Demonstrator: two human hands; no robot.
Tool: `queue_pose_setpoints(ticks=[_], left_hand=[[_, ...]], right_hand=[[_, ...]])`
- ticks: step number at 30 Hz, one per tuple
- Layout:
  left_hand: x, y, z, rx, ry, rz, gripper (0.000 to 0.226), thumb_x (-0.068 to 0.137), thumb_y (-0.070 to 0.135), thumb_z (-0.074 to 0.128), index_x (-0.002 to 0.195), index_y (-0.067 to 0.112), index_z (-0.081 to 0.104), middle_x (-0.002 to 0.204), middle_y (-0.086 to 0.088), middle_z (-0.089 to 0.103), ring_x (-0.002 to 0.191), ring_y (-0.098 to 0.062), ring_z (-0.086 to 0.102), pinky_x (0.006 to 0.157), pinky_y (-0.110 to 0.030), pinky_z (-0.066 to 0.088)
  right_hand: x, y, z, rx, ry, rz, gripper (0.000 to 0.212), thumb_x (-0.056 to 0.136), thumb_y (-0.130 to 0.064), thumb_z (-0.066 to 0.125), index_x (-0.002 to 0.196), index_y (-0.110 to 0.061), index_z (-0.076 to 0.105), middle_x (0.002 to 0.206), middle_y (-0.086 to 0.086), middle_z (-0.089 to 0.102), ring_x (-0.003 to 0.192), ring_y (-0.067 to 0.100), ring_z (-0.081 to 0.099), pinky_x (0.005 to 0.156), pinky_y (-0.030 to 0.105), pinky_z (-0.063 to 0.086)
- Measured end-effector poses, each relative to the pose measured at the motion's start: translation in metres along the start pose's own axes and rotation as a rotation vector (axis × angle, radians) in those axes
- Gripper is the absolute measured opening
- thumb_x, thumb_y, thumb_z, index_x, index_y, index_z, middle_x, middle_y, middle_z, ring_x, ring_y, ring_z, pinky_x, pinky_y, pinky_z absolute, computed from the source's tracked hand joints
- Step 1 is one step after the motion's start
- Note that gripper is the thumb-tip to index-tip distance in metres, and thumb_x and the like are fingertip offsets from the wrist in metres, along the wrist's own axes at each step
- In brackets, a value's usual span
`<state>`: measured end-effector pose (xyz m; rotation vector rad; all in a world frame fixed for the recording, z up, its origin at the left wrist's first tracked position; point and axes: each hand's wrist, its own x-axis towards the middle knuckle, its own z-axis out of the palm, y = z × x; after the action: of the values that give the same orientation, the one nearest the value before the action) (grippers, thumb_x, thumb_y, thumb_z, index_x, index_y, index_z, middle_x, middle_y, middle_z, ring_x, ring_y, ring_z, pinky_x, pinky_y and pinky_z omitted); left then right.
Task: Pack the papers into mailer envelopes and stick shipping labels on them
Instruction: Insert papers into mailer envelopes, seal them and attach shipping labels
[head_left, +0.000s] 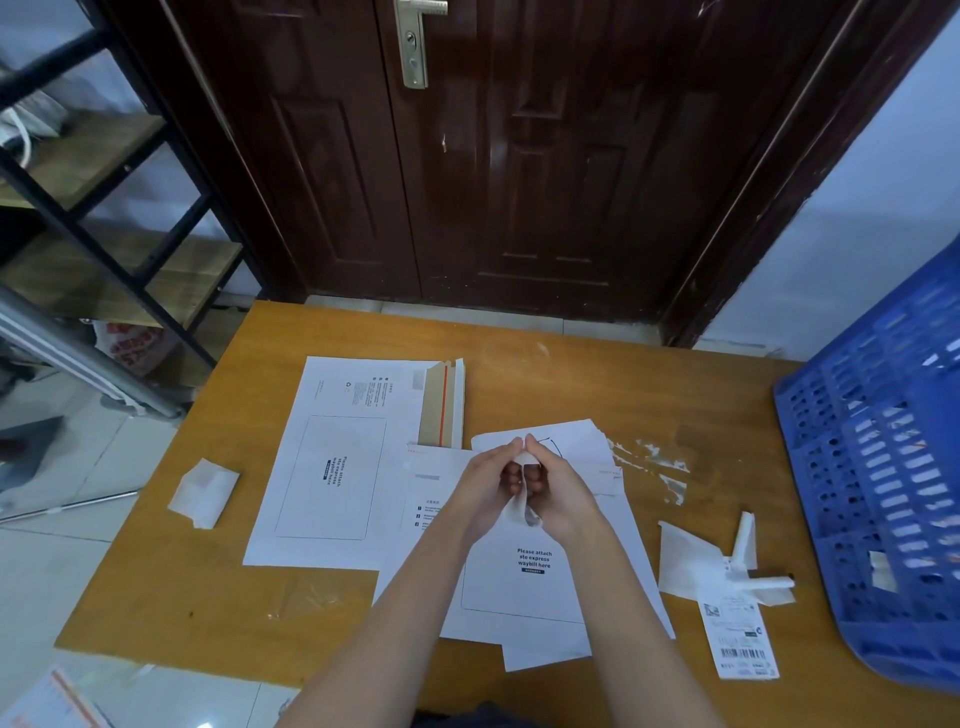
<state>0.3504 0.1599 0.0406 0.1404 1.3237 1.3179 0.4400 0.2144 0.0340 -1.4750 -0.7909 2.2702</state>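
Mailer envelope (540, 566): it lies flat on the surface (171, 587) right under my wrists, printed side up, its "attach waybill here" box bare.
Second mailer envelope (332, 467): just to the left, touching the first, flap (441, 402) open at the far end with the brown inside and red strip showing; its waybill box is bare too.
Papers (576, 441): a few white sheets poke out beyond my fingers, over the near envelope's far edge.
Left hand (485, 491): curled, pinching a small white strip (519, 506) with thumb and fingertips.
Right hand (553, 491): curled against the left, pinching the same strip, held above the envelope.
Shipping label (743, 639): lying well to the right near the blue crate (883, 467), beside crumpled backing scraps (696, 566).
Risk, strip: if it is adhesive it could curl onto my fingers or fold on itself, since both hands crowd it.
Risk, placement: if dropped, it could stick askew on the envelope or catch the loose papers.
Risk, label: it sits close to the surface's edge and could get brushed off by my forearm.
Hard to make out: I can't tell whether the strip is a label, a liner or tape; my hands cover its middle.
Hidden: my arms cover part of the envelope, so I can't tell if it is filled or sealed.
Cut off: the crate runs out of view on the right.
Also there: a folded white scrap (203, 493) on the left of the surface.
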Motion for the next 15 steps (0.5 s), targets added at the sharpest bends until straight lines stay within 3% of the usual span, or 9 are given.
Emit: queue_pose_setpoints(ticks=[3,9,12,15], left_hand=[[0.001,-0.002,-0.001,0.014,0.012,0.006,0.024,0.097,0.024,0.052,0.087,0.003,0.059,0.068,-0.005,0.042,0.06,-0.012,0.041,0.061,-0.021,0.037],[-0.005,0.007,0.004,0.483,0.077,0.041,0.029,0.098,0.042,0.044,0.087,0.015,0.049,0.069,0.003,0.044,0.061,-0.012,0.039,0.058,-0.022,0.034],[-0.005,0.012,0.004,0.472,0.021,0.038,0.03,0.098,0.042,0.045,0.086,0.016,0.054,0.067,0.006,0.045,0.063,-0.011,0.041,0.059,-0.021,0.035],[-0.006,0.013,0.002,0.301,-0.016,0.01,0.027,0.096,0.036,0.052,0.079,0.014,0.052,0.058,0.007,0.04,0.059,-0.01,0.04,0.056,-0.02,0.033]], right_hand=[[-0.005,-0.004,0.002,-0.038,-0.003,-0.018,0.036,0.09,-0.039,0.06,0.067,-0.015,0.046,0.056,-0.001,0.03,0.053,0.013,0.039,0.055,0.026,0.029],[-0.019,-0.017,0.007,-0.318,0.073,-0.173,0.029,0.096,-0.026,0.049,0.07,-0.015,0.055,0.053,-0.006,0.041,0.05,0.01,0.032,0.056,0.024,0.029],[-0.023,-0.018,0.01,-0.399,0.105,-0.2,0.025,0.09,-0.02,0.049,0.066,-0.013,0.053,0.053,-0.006,0.047,0.052,0.011,0.033,0.055,0.024,0.03],[-0.025,-0.017,0.01,-0.403,0.091,-0.18,0.024,0.09,-0.027,0.05,0.07,-0.014,0.055,0.062,-0.001,0.048,0.054,0.012,0.033,0.052,0.024,0.031]])
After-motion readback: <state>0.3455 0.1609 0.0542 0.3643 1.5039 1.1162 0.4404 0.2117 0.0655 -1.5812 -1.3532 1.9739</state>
